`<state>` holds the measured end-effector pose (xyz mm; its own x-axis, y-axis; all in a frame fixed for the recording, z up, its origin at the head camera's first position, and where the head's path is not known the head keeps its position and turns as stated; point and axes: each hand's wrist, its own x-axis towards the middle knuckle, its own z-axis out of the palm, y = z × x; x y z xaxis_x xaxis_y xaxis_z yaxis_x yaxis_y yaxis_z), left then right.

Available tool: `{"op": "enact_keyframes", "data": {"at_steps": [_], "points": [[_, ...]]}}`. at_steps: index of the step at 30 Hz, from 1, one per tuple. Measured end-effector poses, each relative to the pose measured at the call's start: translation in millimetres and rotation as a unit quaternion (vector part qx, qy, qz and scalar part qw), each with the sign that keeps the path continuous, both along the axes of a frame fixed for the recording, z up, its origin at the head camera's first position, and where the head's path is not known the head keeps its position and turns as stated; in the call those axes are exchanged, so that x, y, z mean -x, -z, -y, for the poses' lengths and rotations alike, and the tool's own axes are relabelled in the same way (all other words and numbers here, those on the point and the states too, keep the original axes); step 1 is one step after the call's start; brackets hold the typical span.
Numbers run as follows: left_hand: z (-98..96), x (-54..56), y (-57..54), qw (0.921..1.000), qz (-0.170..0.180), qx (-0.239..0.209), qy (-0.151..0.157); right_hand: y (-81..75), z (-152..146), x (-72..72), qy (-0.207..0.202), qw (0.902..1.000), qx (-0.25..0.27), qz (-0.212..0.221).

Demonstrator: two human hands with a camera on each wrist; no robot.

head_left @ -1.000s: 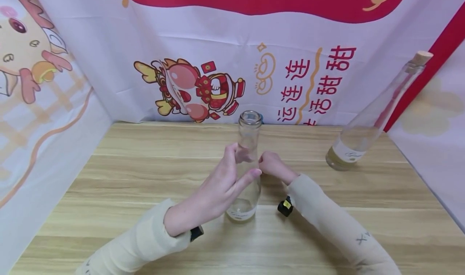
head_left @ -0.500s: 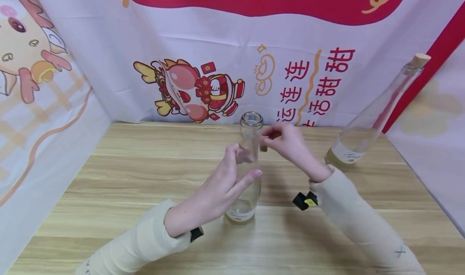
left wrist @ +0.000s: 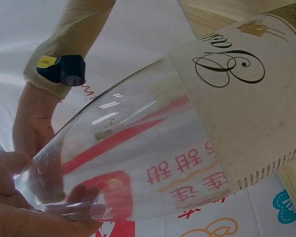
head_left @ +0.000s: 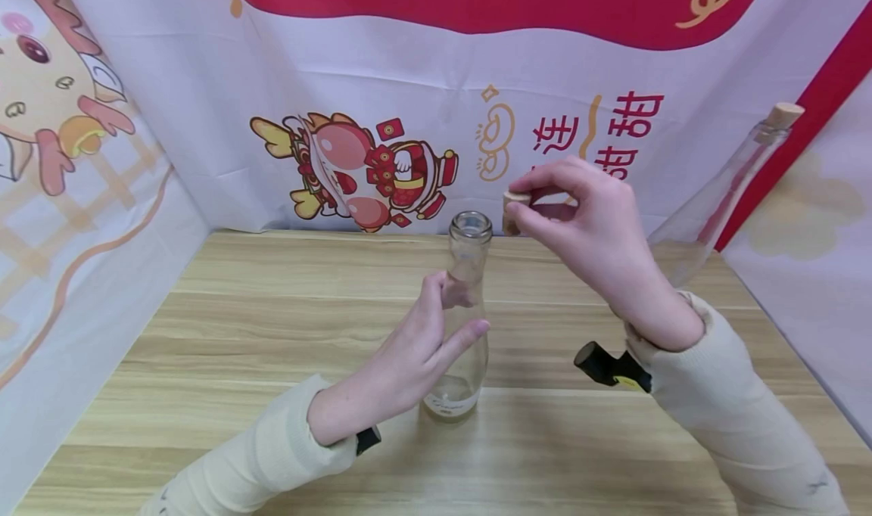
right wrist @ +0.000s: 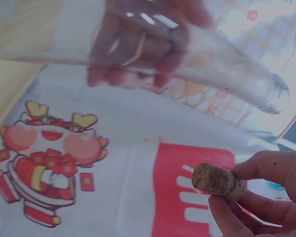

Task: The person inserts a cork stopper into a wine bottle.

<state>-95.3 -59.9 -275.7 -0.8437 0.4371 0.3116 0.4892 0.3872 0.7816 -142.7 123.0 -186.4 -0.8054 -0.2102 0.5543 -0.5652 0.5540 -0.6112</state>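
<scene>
An uncorked clear glass bottle (head_left: 466,365) stands upright on the wooden table, its pale label showing low on the body. My left hand (head_left: 409,357) grips it around the middle; in the left wrist view the fingers (left wrist: 44,227) and thumb wrap the glass near its shoulder. My right hand (head_left: 593,236) pinches a cork (head_left: 515,212) between thumb and fingers, just right of the bottle's mouth and apart from it. In the right wrist view the cork (right wrist: 219,181) is a short brown speckled cylinder. The bottle's far side is partly hidden behind my left hand.
A second clear bottle (head_left: 729,191) with a cork in its neck stands at the back right, its lower part behind my right hand and arm. A printed cloth (head_left: 381,54) hangs behind the wooden table (head_left: 272,312). A black camera (head_left: 613,366) sits on the right wrist.
My right hand has risen from low behind the bottle, up and to the right, bringing the cork into sight beside the bottle's mouth. The left hand and the bottle have stayed put.
</scene>
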Motion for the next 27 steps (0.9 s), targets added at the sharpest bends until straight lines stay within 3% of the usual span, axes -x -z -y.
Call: {"op": "enact_keyframes", "data": {"at_steps": [6,10,15,19,23,27], "points": [[0.3,-0.5,-0.7,1.0000,0.001,-0.001,0.000,-13.7,3.2,-12.6,-0.057,0.9921,0.084,-0.074],[0.7,-0.1,-0.2,1.0000,0.000,-0.002,0.000,-20.0,8.3,-18.3,-0.126,0.9733,0.148,-0.122],[1.0,0.9,0.7,1.0000,0.002,-0.005,0.002,-26.2,19.1,-27.7,-0.189,0.9507,0.190,-0.157],[1.1,0.9,0.7,1.0000,0.009,-0.003,0.000,-24.3,25.1,-31.4,-0.217,0.9436,0.192,-0.160],[0.8,0.9,0.4,0.9999,0.012,0.001,-0.005,-10.4,21.3,-18.8,-0.252,0.9358,0.193,-0.153],[0.7,1.2,0.6,0.9999,0.010,0.002,-0.005,15.9,5.1,20.1,-0.281,0.9347,0.182,-0.121]]}}
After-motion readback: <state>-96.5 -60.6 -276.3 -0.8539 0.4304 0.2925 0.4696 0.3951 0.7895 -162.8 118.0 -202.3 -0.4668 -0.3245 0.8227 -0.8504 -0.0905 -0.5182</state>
